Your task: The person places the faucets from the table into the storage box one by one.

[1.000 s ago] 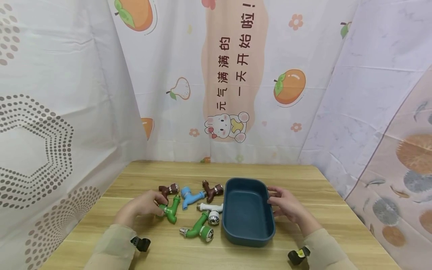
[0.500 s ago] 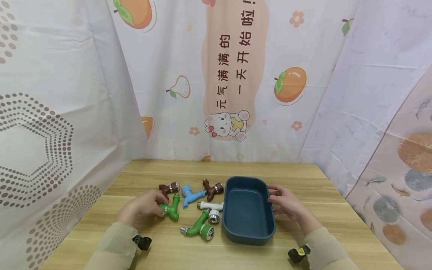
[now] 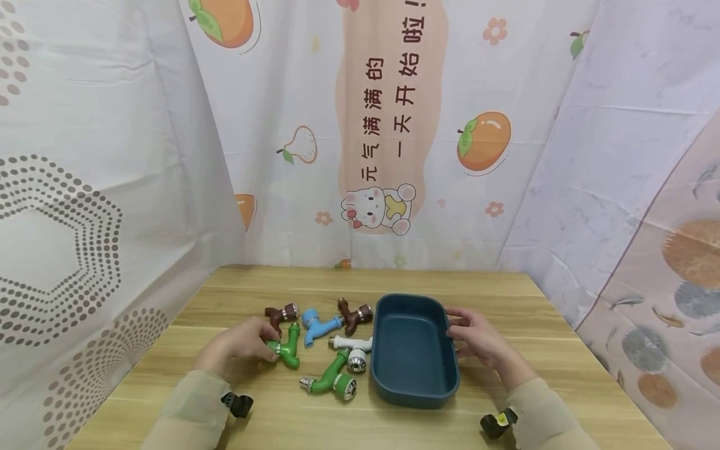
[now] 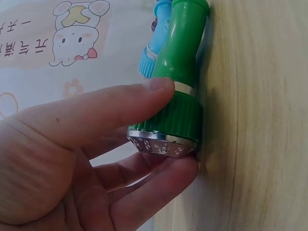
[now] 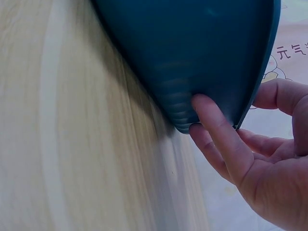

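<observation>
Left grip [image 3: 239,342] pinched a green tap [image 3: 290,351] by the knob [image 4: 180,115], right grip [image 3: 478,340] a blue tray [image 3: 413,400]; lifting clear of the brown tap [image 3: 273,315] just beyond the left grip seemed wisest.

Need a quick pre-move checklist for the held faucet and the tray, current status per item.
1. Left hand has the green faucet: ok, thumb and fingers are around its ribbed knob.
2. Held faucet off the table: cannot tell, the views don't settle contact.
3. Right hand at the tray: ok, fingers touch its side wall.
4. Tray upright: ok, opening faces up.
5. Low sideways path to the tray unobstructed: not ok, the white faucet lies between; a lift would likely be needed.
6. Held faucet apart from the brown faucet behind it: cannot tell.
</observation>
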Demonstrator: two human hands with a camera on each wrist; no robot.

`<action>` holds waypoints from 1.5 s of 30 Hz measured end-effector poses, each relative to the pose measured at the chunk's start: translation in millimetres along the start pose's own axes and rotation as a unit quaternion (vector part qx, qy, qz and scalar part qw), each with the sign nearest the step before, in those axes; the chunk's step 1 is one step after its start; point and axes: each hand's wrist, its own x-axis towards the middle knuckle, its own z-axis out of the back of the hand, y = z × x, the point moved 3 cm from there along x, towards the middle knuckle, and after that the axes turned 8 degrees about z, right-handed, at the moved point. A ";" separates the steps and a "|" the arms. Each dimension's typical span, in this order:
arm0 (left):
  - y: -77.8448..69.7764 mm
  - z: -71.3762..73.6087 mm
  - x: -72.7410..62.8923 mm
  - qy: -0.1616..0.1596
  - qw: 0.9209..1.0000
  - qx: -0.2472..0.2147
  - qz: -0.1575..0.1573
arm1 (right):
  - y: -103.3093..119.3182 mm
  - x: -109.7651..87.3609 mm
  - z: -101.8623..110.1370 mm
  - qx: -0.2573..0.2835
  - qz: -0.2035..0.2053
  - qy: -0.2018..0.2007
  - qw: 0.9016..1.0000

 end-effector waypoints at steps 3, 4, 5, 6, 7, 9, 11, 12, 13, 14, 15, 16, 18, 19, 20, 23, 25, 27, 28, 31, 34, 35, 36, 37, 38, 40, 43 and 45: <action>0.6 0.1 0.2 0.001 1.000 -0.005 -0.001 | -0.3 0.0 -0.1 0.001 0.000 0.000 1.000; 0.8 0.2 0.2 0.001 1.000 -0.005 -0.003 | -0.2 0.0 -0.2 0.000 0.000 0.000 1.000; 1.3 0.1 0.4 0.002 1.000 -0.006 -0.004 | 0.0 -0.1 -0.3 0.000 -0.001 -0.001 1.000; 1.7 0.3 0.4 0.002 1.000 -0.007 -0.006 | 0.2 -0.1 -0.3 -0.001 -0.001 -0.001 1.000; 1.8 0.6 0.1 0.002 1.000 -0.009 -0.007 | 0.5 -0.2 -0.4 -0.001 -0.001 -0.001 1.000; 2.3 1.6 -0.7 0.000 1.000 -0.009 -0.009 | 1.0 -0.3 -0.7 -0.002 -0.001 -0.002 1.000; 2.6 2.9 -1.9 -0.001 1.000 -0.008 -0.008 | 1.3 -0.5 -0.9 -0.002 -0.001 0.000 1.000; 2.1 4.1 -3.1 -0.001 1.000 -0.006 -0.010 | 1.5 -0.6 -0.9 -0.001 -0.001 0.000 1.000; 1.9 5.1 -4.1 -0.001 1.000 -0.006 -0.011 | 1.6 -0.7 -1.0 -0.001 -0.001 0.000 1.000; 1.8 6.1 -5.0 0.000 1.000 -0.006 -0.013 | 1.6 -0.8 -0.9 -0.001 -0.002 0.001 1.000; 1.6 7.2 -5.7 0.000 1.000 -0.006 -0.015 | 1.6 -0.8 -0.9 -0.001 -0.002 0.001 1.000; 1.2 8.1 -6.7 0.000 1.000 -0.003 -0.021 | 1.6 -0.8 -0.8 -0.001 -0.002 0.002 1.000; 0.9 9.8 -7.7 -0.003 0.999 0.000 -0.033 | 1.6 -0.6 -0.5 -0.002 -0.002 0.001 1.000; 0.9 10.4 -7.6 -0.005 0.999 0.003 -0.036 | 1.7 -0.6 -0.4 -0.002 -0.002 0.001 1.000; 0.7 11.1 -7.5 -0.008 0.999 0.005 -0.041 | 1.7 -0.5 -0.3 -0.003 -0.002 0.000 1.000; -0.3 12.3 -6.5 -0.015 0.999 0.009 -0.041 | 1.7 -0.4 0.0 -0.005 -0.002 0.000 1.000; -2.0 13.5 -6.0 -0.020 0.999 0.009 -0.037 | 1.7 -0.5 -0.2 -0.005 -0.003 0.000 1.000; -4.1 14.8 -5.7 -0.027 0.999 0.004 -0.027 | 1.7 -0.7 -0.4 -0.004 -0.003 0.001 1.000; -5.1 15.5 -5.5 -0.030 0.999 0.001 -0.021 | 1.8 -0.7 -0.6 -0.004 -0.003 0.002 1.000; -9.5 18.1 -5.3 -0.040 0.999 -0.002 -0.020 | 1.9 -0.9 -0.9 -0.003 -0.004 0.001 1.000; -13.9 20.1 -4.4 -0.045 0.999 -0.019 -0.022 | 1.9 -0.8 -0.9 -0.002 -0.003 0.001 1.000; -15.2 20.5 -3.8 -0.047 0.998 -0.024 -0.027 | 1.9 -0.9 -0.8 -0.002 -0.003 0.001 1.000; -16.7 21.0 -3.2 -0.050 0.998 -0.030 -0.029 | 1.9 -0.8 -0.8 -0.002 -0.003 0.001 1.000; -17.8 21.3 -2.1 -0.055 0.997 -0.035 -0.032 | 1.9 -0.8 -0.7 -0.002 -0.003 0.001 1.000; -19.4 21.9 -1.4 -0.058 0.997 -0.042 -0.034 | 1.9 -0.8 -0.7 -0.001 -0.003 0.000 1.000; -21.9 22.6 0.9 -0.065 0.996 -0.048 -0.041 | 1.7 -0.6 -0.5 -0.001 -0.003 0.000 1.000; -25.4 23.7 4.5 -0.081 0.994 -0.051 -0.050 | 1.6 -0.5 -0.4 0.001 -0.003 -0.001 1.000; -27.3 24.6 6.6 -0.090 0.993 -0.054 -0.055 | 1.3 -0.4 -0.3 0.001 -0.003 -0.001 1.000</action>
